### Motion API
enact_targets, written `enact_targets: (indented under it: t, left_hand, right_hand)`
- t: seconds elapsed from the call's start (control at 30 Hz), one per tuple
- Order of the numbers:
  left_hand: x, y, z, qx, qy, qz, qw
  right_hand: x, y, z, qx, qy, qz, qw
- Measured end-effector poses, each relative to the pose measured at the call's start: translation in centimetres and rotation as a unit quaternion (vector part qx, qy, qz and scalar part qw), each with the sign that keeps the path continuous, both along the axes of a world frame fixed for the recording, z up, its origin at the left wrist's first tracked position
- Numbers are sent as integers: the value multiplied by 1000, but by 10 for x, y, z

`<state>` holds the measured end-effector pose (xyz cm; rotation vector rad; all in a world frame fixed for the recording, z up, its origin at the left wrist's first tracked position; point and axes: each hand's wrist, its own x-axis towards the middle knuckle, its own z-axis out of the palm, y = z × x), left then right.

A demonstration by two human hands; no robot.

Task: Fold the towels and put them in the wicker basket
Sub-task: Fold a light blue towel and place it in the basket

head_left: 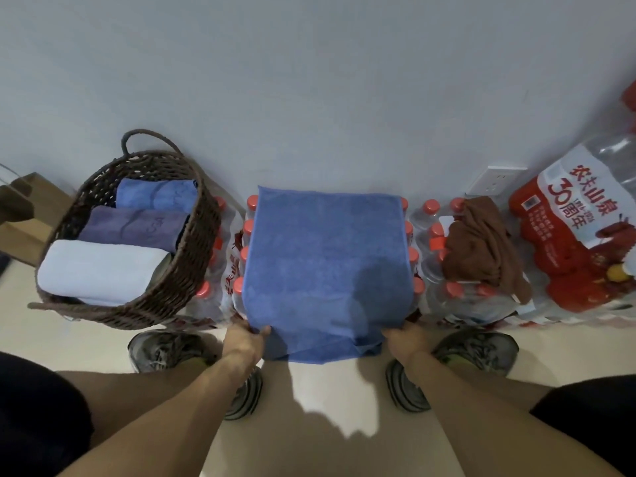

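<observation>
Two near corners of the blue towel [325, 266], spread flat over capped water bottles [430, 235], are pinched: left hand [245, 340] and right hand [404, 339] each form a grip clamped on one corner; its long axis runs away toward the wall, so the likely fold goes forward; wicker basket [192, 270] lies nearer the left hand

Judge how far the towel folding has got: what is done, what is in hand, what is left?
Done: three folded towels lie in the wicker basket. In hand: left hand and right hand grip the blue towel spread over the bottle packs. Left: the crumpled brown towel.
</observation>
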<state>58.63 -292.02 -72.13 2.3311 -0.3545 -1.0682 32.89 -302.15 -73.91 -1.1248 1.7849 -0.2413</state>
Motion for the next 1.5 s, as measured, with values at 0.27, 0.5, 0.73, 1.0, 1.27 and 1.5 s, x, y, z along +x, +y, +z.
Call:
enact_targets:
  t: [0.27, 0.5, 0.73, 1.0, 1.27, 1.5]
  left_hand:
    - [38, 5, 28, 43, 238, -12, 970]
    - [58, -27, 86, -10, 255, -24, 967]
    - [61, -66, 121, -279, 204, 62, 936]
    - [28, -28, 70, -161, -147, 8, 976]
    - [12, 9, 27, -173, 52, 64, 982]
    - [7, 11, 13, -192, 46, 28, 980]
  right_hand:
    - [-19, -9, 33, -96, -53, -220, 969]
    - [-3, -22, 79, -235, -54, -255, 936]
    - [27, -60, 125, -289, -220, -206, 909]
    - [31, -27, 98, -323, 26, 33, 946]
    - [24, -9, 75, -309, 74, 189, 929]
    - [33, -12, 74, -292, 123, 171, 933]
